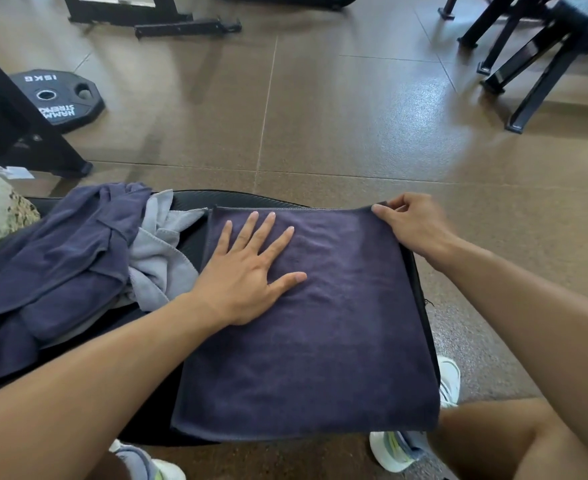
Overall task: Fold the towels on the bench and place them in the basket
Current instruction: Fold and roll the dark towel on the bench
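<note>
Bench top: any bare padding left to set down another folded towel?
Little. One narrow strip of black bench padding shows between the crumpled grey towel and the flat dark navy towel. Left end is crowded with heaped navy towels.

Towel pile (pixel 78 258) blocks bench (pixel 188 209) left; floor (pixel 320 133) beyond clear.

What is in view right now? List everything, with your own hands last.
spread towel: 1, dark navy, flat on the bench
bench: 1, black, under the towels
towel pile: unfolded navy and grey towels, bench's left end
weight plate: 1, black, floor far left
equipment frames: black, floor far right and top left
shoes: white, floor below the bench
left hand: pressing flat on the spread towel
right hand: pinching the towel's far right corner
</note>
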Motion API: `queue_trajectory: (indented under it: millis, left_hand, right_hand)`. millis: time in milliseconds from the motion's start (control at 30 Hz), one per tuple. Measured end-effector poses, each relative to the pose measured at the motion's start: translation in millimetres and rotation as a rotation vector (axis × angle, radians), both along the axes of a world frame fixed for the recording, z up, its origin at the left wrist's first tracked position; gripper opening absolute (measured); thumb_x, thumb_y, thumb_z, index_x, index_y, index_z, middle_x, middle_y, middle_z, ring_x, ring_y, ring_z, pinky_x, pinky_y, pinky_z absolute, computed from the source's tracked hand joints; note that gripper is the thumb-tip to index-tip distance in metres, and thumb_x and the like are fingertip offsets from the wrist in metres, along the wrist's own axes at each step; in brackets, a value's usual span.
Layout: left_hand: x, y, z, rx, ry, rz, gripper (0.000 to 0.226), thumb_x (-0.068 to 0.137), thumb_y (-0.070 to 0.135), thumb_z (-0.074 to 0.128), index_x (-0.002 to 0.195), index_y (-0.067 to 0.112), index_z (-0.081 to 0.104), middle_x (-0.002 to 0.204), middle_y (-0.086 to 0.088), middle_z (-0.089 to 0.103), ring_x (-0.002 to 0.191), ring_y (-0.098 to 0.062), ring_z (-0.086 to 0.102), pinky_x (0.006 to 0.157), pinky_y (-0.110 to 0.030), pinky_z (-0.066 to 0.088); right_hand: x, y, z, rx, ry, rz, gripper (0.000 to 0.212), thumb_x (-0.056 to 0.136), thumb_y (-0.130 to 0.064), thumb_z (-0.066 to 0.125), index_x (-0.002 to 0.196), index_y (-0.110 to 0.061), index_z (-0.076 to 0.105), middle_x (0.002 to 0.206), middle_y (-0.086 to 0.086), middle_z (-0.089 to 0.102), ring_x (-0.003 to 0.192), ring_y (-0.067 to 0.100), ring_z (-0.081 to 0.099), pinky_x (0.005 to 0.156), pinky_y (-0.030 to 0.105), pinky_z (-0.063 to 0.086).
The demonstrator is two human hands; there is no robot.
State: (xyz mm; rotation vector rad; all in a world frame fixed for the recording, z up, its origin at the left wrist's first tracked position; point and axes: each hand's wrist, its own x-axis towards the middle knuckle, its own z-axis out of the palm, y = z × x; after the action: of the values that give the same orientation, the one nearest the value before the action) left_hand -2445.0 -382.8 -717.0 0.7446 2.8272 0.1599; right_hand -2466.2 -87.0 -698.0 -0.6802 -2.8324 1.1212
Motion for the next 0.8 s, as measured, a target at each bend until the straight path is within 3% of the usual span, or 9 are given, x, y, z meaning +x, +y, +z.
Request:
queue_trajectory:
  millis: [233,333,400,467,567,633,700,800]
  left_hand:
    - [-3,2,1,-0.048,-0.043,0.008,0.095,0.078,0.091,0.005,0.157,0.042,-0.013,0.165,0.008,-0.026,0.149,-0.016,-0.033,0.123,-0.05,-0.014]
    - [6,12,6,0.021,0.01,-0.019,0.098,0.082,0.09,0.011,0.161,0.034,-0.003,0.168,0.0,-0.017,0.152,-0.021,-0.026,0.124,-0.052,-0.01]
    - [30,30,11,0.156,0.115,-0.161,0.095,0.086,0.085,0.021,0.162,0.028,0.015,0.17,-0.005,0.002,0.156,-0.023,-0.012,0.125,-0.052,-0.002]
    - [69,54,13,0.258,0.097,-0.378,0.089,0.089,0.08,0.031,0.161,0.028,0.02,0.17,-0.004,0.009,0.157,-0.022,-0.008,0.126,-0.05,0.0]
    - [114,82,13,0.245,0.021,-0.678,0.086,0.091,0.076,0.041,0.16,0.032,0.017,0.17,-0.003,0.01,0.157,-0.02,-0.008,0.126,-0.046,-0.004]
    - [123,93,13,0.24,0.052,-0.768,0.08,0.091,0.07,0.05,0.157,0.031,0.029,0.166,-0.004,0.025,0.156,-0.022,0.009,0.126,-0.045,0.005]
    - [127,102,17,0.23,0.14,-0.792,0.062,0.092,0.057,0.056,0.147,0.028,0.046,0.151,-0.004,0.044,0.142,-0.025,0.034,0.119,-0.042,0.024]
    - [142,113,19,0.221,0.272,-0.743,0.027,0.095,0.028,0.047,0.119,0.022,0.06,0.107,-0.001,0.055,0.097,-0.023,0.051,0.084,-0.036,0.038]
  right_hand:
    - [9,3,5,0.013,-0.166,0.046,0.029,0.083,-0.047,0.077,0.08,-0.018,0.074,0.088,-0.001,0.075,0.089,0.021,0.071,0.087,0.038,0.057]
    - [11,6,5,-0.002,-0.136,0.041,0.024,0.085,-0.042,0.078,0.08,-0.019,0.073,0.085,-0.002,0.073,0.087,0.02,0.071,0.081,0.035,0.055]
    - [10,6,7,-0.009,-0.124,0.039,0.023,0.084,-0.04,0.079,0.079,-0.019,0.072,0.083,-0.003,0.072,0.086,0.019,0.071,0.078,0.034,0.055]
    - [8,6,7,-0.021,-0.113,0.035,0.023,0.08,-0.04,0.08,0.078,-0.019,0.071,0.082,-0.003,0.074,0.085,0.02,0.072,0.083,0.038,0.058]
    - [4,0,12,-0.02,-0.112,0.06,0.021,0.079,-0.039,0.079,0.078,-0.019,0.07,0.082,-0.001,0.075,0.082,0.022,0.073,0.082,0.043,0.061]
    - [2,-6,13,-0.01,-0.101,0.075,0.018,0.081,-0.036,0.078,0.077,-0.02,0.069,0.086,-0.001,0.074,0.084,0.021,0.072,0.083,0.042,0.061]
    - [1,-10,14,0.009,-0.09,0.079,0.017,0.082,-0.035,0.078,0.075,-0.023,0.067,0.091,-0.002,0.074,0.09,0.02,0.071,0.087,0.04,0.059]
    - [3,-11,12,0.023,-0.086,0.071,0.019,0.083,-0.034,0.077,0.073,-0.026,0.063,0.098,-0.002,0.074,0.095,0.021,0.07,0.09,0.038,0.057]
